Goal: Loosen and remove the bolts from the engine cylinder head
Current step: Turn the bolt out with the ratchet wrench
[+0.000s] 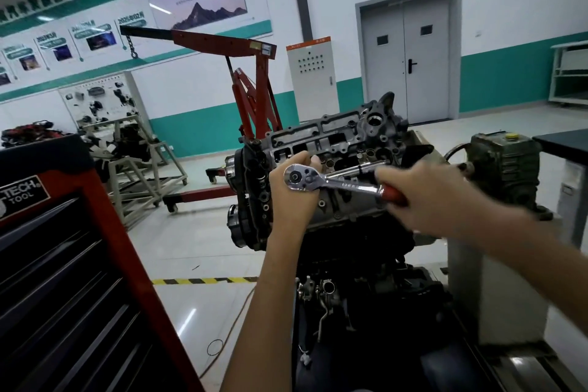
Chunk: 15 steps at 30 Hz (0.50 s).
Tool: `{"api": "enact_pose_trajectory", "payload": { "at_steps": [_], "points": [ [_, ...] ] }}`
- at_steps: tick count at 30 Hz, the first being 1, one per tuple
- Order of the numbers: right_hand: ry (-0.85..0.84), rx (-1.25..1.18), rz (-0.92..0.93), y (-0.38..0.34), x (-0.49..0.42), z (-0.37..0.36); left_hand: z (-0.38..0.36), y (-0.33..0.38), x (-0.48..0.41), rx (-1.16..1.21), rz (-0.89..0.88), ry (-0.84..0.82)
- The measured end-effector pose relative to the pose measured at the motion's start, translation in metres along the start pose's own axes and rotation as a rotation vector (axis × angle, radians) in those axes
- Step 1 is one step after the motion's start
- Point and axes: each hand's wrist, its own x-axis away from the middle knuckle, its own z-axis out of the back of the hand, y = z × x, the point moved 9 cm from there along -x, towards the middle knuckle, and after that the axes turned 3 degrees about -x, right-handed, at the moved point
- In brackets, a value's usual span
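Chrome ratchet with a red grip, held across the near face of the engine cylinder head, which sat tilted at mid-frame above the dark engine block. The left hand cupped the ratchet's round drive end from behind, fingers curled over its top edge. The right hand, motion-blurred, was wrapped round the red grip. A chrome extension bar ran from behind the drive end toward the right and ended at the open top of the cylinder head; what its tip engaged could not be made out. Both hands and the tool hid part of the head's near edge.

Surroundings: a red-and-black tool chest filled the lower left, near the left forearm. A red engine hoist stood directly behind the engine, its boom and chain reaching left. A grey gearbox with a yellow cap stood just right of the engine. A pale control cabinet and grey double doors lined the back wall. Yellow-and-black floor tape and a thin cable lay on the floor between chest and engine.
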Motion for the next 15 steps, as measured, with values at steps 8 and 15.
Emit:
{"api": "enact_pose_trajectory", "payload": {
  "at_steps": [8, 15],
  "points": [
    [0.059, -1.042, -0.273, -0.082, 0.041, -0.1, -0.014, 0.002, 0.005, 0.07, -0.007, -0.016],
    [-0.121, -0.063, 0.129, 0.007, -0.01, 0.003, -0.006, 0.005, -0.011, -0.086, -0.048, -0.17]
  ]
}}
